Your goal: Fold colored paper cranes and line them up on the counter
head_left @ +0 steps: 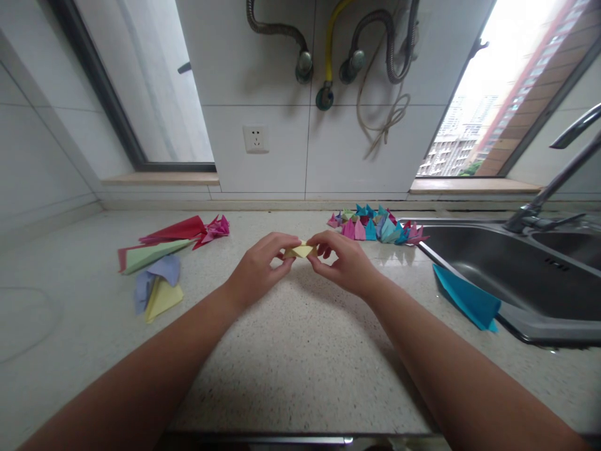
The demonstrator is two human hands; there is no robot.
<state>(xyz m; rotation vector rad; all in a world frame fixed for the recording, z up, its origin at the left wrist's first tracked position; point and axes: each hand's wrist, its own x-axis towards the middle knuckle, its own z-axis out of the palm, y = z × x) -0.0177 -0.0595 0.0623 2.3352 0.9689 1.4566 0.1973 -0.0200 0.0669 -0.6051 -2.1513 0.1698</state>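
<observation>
A small piece of folded yellow paper (pixel 301 250) is held above the middle of the speckled countertop (pixel 300 363). My left hand (pixel 264 263) pinches its left end between thumb and fingers. On the other end, the thumb and fingers of my right hand (pixel 342 260) are closed in the same way. The paper shows a pointed, faceted front between both sets of fingertips; its ends are partly covered by my fingers. Behind and to the right of my right hand sits a cluster of small folded paper pieces (pixel 370 225) in pink, blue, green and purple.
Loosely folded papers in red (pixel 176 230), green (pixel 157 255), lilac (pixel 164 272) and yellow (pixel 164 297) lie at the left. A blue folded paper (pixel 467 295) rests by the rim of the steel sink (pixel 516 263) at the right, under a faucet (pixel 554 181). A tiled wall stands behind.
</observation>
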